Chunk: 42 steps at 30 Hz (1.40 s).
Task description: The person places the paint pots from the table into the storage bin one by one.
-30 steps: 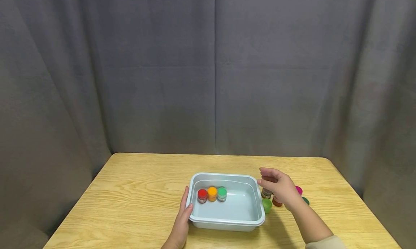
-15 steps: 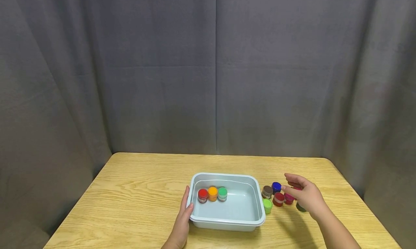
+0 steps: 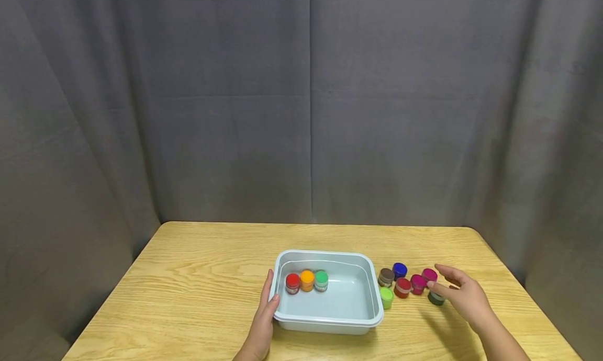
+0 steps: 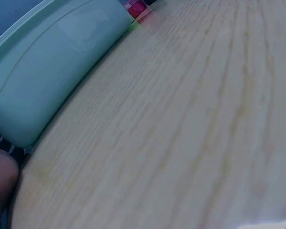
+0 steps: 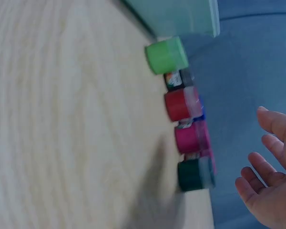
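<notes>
A pale blue plastic tub stands on the table. Red, orange and mint-green paint jars sit in a row inside it. My left hand holds the tub's left side, thumb at the rim and fingers along the outer wall. Over the jars on the right, my right hand hovers with parted fingers and nothing in them. Nearest to it are a dark green jar and a magenta jar; in the right wrist view its fingers are apart from the jars.
Right of the tub stand a light green jar, a brown jar, a blue jar, a dark red jar and another magenta jar. Grey curtains hang behind the wooden table.
My right hand has moved right, away from the tub and over the loose jars, uncovering several of them. My left hand and the tub stay put.
</notes>
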{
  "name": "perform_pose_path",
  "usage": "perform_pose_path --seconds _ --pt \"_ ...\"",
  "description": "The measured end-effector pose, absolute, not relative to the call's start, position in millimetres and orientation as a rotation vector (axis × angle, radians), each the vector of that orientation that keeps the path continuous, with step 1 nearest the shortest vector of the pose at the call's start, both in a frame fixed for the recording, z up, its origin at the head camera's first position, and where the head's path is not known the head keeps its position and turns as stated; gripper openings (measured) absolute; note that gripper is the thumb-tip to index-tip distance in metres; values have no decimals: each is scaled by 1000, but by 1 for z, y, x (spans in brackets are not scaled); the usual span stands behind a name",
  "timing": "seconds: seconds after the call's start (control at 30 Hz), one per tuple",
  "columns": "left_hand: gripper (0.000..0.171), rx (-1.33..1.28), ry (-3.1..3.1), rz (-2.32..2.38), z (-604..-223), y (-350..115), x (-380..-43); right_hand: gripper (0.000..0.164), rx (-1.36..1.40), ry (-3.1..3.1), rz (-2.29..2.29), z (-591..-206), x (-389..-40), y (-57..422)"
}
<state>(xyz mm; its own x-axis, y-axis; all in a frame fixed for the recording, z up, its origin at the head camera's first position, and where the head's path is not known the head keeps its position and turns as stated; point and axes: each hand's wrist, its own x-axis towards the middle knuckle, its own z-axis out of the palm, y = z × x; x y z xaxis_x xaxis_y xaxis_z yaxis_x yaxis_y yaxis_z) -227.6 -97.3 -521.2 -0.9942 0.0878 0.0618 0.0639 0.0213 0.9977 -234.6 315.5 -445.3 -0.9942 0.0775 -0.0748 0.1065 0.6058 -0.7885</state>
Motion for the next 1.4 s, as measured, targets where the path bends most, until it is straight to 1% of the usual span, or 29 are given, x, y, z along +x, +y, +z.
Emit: perform_pose_path --seconds 0.43,0.73,0.97,1.27,1.4 --pt "60 175 2216 2188 -521 -97 -228 77 257 2778 -1284 -474 -237 333" --pt "61 184 2193 2210 -522 -98 -229 81 270 2782 -1283 -492 -241 339" --pt "61 189 2201 2210 -522 -98 -229 80 282 2790 -1296 -498 -245 341" --pt "61 189 2193 2223 -522 -98 -229 73 301 2818 -1269 -498 -247 340" --pt "60 183 2190 2211 -522 -97 -229 73 309 2813 -1266 -497 -245 340"
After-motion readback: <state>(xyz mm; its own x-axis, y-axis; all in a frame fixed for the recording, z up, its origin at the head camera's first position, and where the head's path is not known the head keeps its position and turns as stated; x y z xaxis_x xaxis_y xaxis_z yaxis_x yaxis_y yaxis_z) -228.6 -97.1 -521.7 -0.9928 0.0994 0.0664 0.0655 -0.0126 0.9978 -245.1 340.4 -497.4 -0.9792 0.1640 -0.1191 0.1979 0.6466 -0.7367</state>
